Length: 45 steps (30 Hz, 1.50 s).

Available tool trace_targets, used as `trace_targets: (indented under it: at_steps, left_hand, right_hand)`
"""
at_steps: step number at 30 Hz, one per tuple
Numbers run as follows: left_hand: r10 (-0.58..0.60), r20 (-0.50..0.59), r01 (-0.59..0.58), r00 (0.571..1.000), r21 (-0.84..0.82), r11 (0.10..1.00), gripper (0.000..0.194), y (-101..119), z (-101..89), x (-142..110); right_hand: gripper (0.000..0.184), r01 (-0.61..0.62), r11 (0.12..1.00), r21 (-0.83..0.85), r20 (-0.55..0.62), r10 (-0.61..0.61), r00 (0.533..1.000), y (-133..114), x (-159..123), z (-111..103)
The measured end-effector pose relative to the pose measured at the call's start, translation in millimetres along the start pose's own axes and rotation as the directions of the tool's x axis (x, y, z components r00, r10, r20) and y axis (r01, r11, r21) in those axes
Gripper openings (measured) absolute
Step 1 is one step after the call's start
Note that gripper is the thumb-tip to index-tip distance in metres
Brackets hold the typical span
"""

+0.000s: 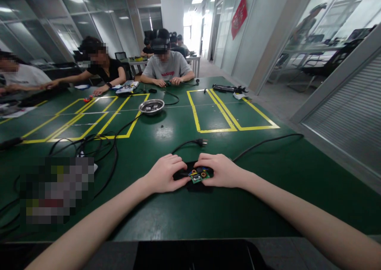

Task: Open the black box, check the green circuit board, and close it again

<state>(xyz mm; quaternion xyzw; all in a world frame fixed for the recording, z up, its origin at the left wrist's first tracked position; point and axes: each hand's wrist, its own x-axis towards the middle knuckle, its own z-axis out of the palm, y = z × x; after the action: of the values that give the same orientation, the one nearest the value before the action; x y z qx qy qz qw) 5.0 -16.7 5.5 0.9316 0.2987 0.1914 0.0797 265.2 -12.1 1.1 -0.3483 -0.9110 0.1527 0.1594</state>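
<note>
In front of me a small green circuit board [196, 178] with copper-wound coils is held between my two hands, low over the table. My left hand [166, 174] pinches its left side, and my right hand [223, 170] grips its right side, fingers curled over. A black piece, perhaps a casing, shows behind and below the board; my fingers hide much of it. Just beyond my hands lies a power plug [203, 142] on a black cord. Another black cable [262, 143] runs off to the right from near my right hand.
Tangled black cables [89, 141] lie to the left by a blurred-out object [59, 190]. A metal bowl [151, 107] with metal parts stands farther ahead. Yellow tape [217, 130] marks the green table [160, 218]. Across it, a person in grey [171, 65] handles something small. Black tools [229, 88] lie at the far right.
</note>
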Motion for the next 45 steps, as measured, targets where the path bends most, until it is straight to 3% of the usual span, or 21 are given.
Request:
trace_targets:
  at_steps: [6, 11, 16, 19, 23, 29, 34, 40, 45]
  left_hand:
    - [-0.201, 0.031, 0.197, 0.979, 0.099, 0.975, 0.06, -0.6, 0.2, -2.3]
    - [-0.304, 0.049, 0.291, 0.952, 0.173, 0.941, 0.077, 0.1, -0.9, 0.7]
    - [-0.359, 0.028, 0.348, 0.933, 0.187, 0.919, 0.068, 0.3, -0.3, 1.2]
    - [-0.365, -0.007, 0.361, 0.931, 0.171, 0.917, 0.06, -2.5, 0.7, 0.1]
    - [-0.339, -0.038, 0.341, 0.94, 0.139, 0.93, 0.05, -8.9, 2.7, -1.3]
    - [-0.125, -0.06, 0.131, 0.99, 0.11, 0.985, 0.032, -23.0, 12.9, -2.9]
    - [-0.099, -0.13, 0.113, 0.987, 0.108, 0.988, 0.032, -35.3, 16.4, -1.4]
    - [-0.092, -0.195, 0.11, 0.977, 0.085, 0.99, 0.032, -35.9, 15.1, 1.2]
    - [-0.05, -0.17, 0.064, 0.984, 0.073, 0.995, 0.032, -32.9, 15.6, 1.2]
  right_hand:
    - [0.063, -0.099, 0.991, -0.087, -0.071, 0.093, 0.993, 2.8, 0.2, -1.3]
    - [0.061, -0.069, 0.996, -0.064, -0.101, 0.063, 0.993, 8.8, 0.8, 0.2]
    - [0.047, -0.067, 0.997, -0.027, -0.111, 0.063, 0.992, 11.1, 1.3, -1.6]
    - [0.052, 0.021, 0.997, 0.072, -0.121, -0.012, 0.993, 16.1, 1.3, -0.7]
    - [0.056, 0.094, 0.985, 0.146, -0.165, -0.069, 0.984, 24.8, 2.6, 5.5]
    - [0.047, 0.065, 0.995, 0.077, -0.215, -0.047, 0.976, 29.1, 15.6, 9.4]
    - [0.047, 0.026, 0.996, 0.081, -0.218, -0.008, 0.976, 28.7, 25.3, 9.7]
    - [0.052, 0.072, 0.997, 0.012, -0.176, -0.069, 0.982, 27.7, 27.7, 7.1]
    - [0.053, 0.087, 0.996, 0.009, -0.186, -0.084, 0.979, 27.1, 26.3, 3.2]
